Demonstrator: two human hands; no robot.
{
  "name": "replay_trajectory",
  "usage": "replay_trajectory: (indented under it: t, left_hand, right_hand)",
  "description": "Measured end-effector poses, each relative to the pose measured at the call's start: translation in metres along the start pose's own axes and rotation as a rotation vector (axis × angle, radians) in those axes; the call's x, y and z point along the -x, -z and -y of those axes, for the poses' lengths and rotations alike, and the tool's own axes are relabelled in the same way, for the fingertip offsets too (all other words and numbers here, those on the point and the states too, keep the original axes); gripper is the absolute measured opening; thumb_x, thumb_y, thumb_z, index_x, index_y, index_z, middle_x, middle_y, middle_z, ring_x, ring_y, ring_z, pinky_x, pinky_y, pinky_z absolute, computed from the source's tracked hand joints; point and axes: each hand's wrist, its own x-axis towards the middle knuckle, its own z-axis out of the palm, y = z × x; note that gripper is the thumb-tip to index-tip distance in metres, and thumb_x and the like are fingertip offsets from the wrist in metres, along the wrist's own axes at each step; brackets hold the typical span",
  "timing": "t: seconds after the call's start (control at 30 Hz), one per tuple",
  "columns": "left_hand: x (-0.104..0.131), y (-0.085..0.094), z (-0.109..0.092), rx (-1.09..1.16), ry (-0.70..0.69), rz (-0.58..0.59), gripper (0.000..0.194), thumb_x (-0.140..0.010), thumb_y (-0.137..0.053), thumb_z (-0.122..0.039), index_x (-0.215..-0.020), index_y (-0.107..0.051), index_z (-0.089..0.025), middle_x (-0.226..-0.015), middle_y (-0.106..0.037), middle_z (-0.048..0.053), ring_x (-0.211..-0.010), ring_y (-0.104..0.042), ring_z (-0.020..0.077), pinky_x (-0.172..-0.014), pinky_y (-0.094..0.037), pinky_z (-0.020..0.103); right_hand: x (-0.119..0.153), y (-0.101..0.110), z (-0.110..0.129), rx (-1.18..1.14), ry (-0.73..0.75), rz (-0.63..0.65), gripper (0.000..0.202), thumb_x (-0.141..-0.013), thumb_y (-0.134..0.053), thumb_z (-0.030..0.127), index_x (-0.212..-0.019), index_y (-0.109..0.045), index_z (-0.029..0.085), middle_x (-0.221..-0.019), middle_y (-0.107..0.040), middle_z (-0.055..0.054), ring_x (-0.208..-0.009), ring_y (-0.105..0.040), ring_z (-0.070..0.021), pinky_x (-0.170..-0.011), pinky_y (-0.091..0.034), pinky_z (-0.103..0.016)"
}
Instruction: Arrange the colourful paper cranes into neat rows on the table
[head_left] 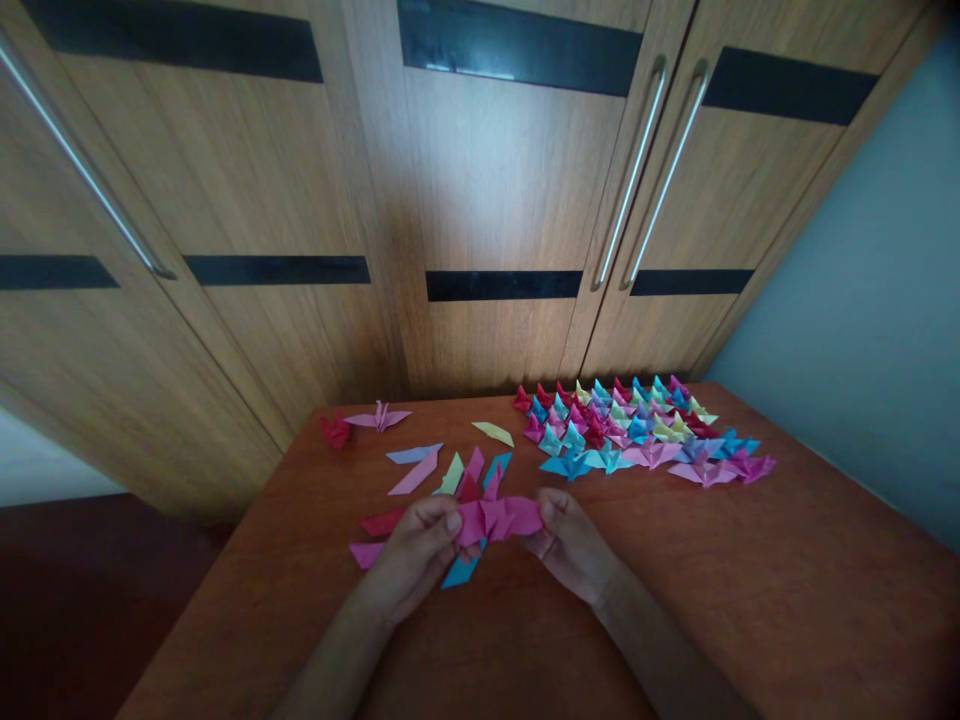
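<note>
A bright pink origami crane (498,518) is stretched between my two hands above the table. My left hand (421,548) pinches one wing with the thumb on top. On the opposite wing, my right hand (571,540) is closed with thumb and fingers. Under and around the crane lie several folded paper strips with slanted ends, among them a blue strip (460,570), a red strip (382,522), a magenta strip (366,554) and a pale yellow strip (450,474). Some of these are partly covered by my left hand and the crane.
Rows of many-coloured origami cranes (615,420) stand at the back right of the brown wooden table (675,580). At the back left are a pink crane (379,417) and a red folded paper piece (334,431). Wooden cupboard doors (495,180) rise behind the table.
</note>
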Motion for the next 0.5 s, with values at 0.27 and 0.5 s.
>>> replay_trajectory:
  t: [0.27,0.5]
  left_hand:
    - [-0.006,0.004,-0.002,-0.139,0.019,-0.072,0.02,-0.08,-0.067,-0.03,-0.069,-0.061,-0.015,-0.063,-0.062,0.001,-0.059,-0.055,0.0101,-0.06,-0.043,0.021]
    - [-0.009,0.004,-0.002,-0.309,0.037,-0.131,0.023,-0.082,-0.062,-0.033,-0.069,-0.06,-0.015,-0.062,-0.06,0.0,-0.059,-0.052,0.0097,-0.06,-0.041,0.02]
  right_hand:
    - [-0.01,0.002,0.0,0.028,-0.003,-0.181,0.035,-0.073,-0.074,0.04,-0.06,-0.052,0.017,-0.048,-0.043,0.008,-0.045,-0.034,-0.0044,-0.048,-0.029,-0.018]
    - [-0.012,-0.002,0.002,0.15,0.007,-0.283,0.038,-0.075,-0.069,0.045,-0.061,-0.047,0.018,-0.05,-0.046,0.006,-0.047,-0.037,-0.0066,-0.048,-0.029,-0.02]
